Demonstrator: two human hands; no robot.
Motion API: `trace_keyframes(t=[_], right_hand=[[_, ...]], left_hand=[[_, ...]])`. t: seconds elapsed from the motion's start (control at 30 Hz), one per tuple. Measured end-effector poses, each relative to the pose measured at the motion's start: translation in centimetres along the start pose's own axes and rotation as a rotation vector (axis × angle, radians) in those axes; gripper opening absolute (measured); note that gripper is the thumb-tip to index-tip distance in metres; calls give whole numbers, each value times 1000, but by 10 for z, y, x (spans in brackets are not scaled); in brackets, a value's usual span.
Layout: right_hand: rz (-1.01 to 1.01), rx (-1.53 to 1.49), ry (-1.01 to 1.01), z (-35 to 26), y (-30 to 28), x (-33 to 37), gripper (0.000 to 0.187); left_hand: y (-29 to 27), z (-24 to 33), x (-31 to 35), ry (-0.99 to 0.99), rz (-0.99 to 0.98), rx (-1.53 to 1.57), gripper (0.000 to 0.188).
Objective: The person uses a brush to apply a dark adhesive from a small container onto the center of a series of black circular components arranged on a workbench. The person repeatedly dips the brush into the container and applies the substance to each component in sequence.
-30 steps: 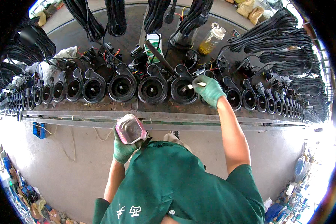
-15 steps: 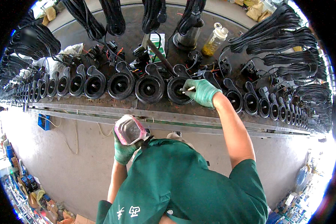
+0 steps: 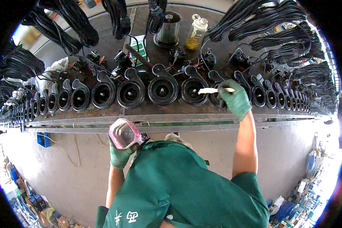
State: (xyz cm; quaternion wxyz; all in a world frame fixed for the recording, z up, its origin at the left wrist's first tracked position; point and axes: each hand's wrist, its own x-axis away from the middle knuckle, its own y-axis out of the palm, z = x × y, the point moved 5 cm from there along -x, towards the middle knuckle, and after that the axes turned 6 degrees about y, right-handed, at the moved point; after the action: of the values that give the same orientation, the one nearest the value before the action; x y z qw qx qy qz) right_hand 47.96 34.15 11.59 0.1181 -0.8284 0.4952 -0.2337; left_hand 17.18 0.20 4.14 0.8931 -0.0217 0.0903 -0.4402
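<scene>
My left hand, in a green knit glove, is closed around a clear plastic container with a pink band, held in front of the bench edge. In my right hand, gloved alike, is a slim white stick, perhaps a brush. The stick points left, its tip over the inside of a round black pump-like housing; whether it touches the centre shaft I cannot tell. Another such housing stands left of it. My right hand partly covers the housing beneath it.
Several black housings line the front edge of the dark bench. Behind them lie wired parts and bundled black cables. A bottle with yellow liquid and a clear cylinder stand farther back. A blue crate is on the floor.
My right hand has pulled back to the right and turned, showing more of the white stick. The bench view has shifted. My left hand still holds the container.
</scene>
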Motion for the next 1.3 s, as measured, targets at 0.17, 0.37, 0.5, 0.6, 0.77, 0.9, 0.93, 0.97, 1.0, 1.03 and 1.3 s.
trace_keyframes(t=[0.17, 0.37, 0.5, 0.6, 0.77, 0.9, 0.93, 0.97, 1.0, 1.03, 1.3], right_hand=[[-114, 213, 54, 24, 33, -31, 15], [-249, 268, -93, 4, 68, -57, 23], [-275, 386, -204, 1, 78, -58, 25], [-432, 491, 47, -16, 78, -40, 22], [-394, 554, -170, 2, 57, -44, 21], [-238, 475, -244, -4, 33, -33, 19], [-184, 444, -283, -11, 22, -25, 18], [-186, 360, -212, -10, 9, -19, 16], [-109, 283, -237, -9, -8, -13, 16], [-23, 208, -256, -6, -30, -4, 17], [186, -43, 154, 63, -100, 12, 16]], left_hand=[[9, 10, -8, 23, -132, -122, 84], [14, 10, 3, 50, -117, -84, 88], [22, 6, 14, -82, -22, 99, 89], [19, 1, 17, -32, -43, -39, 84], [26, 2, 11, -25, -100, -134, 79], [37, 2, 7, -11, -126, -145, 80], [40, 0, 7, -38, -107, -76, 80], [44, -1, 8, -69, -87, -8, 80], [47, -2, 8, -100, -68, 60, 81], [52, 0, 4, -75, -90, 46, 81], [85, 8, -15, 121, -335, -300, 92]])
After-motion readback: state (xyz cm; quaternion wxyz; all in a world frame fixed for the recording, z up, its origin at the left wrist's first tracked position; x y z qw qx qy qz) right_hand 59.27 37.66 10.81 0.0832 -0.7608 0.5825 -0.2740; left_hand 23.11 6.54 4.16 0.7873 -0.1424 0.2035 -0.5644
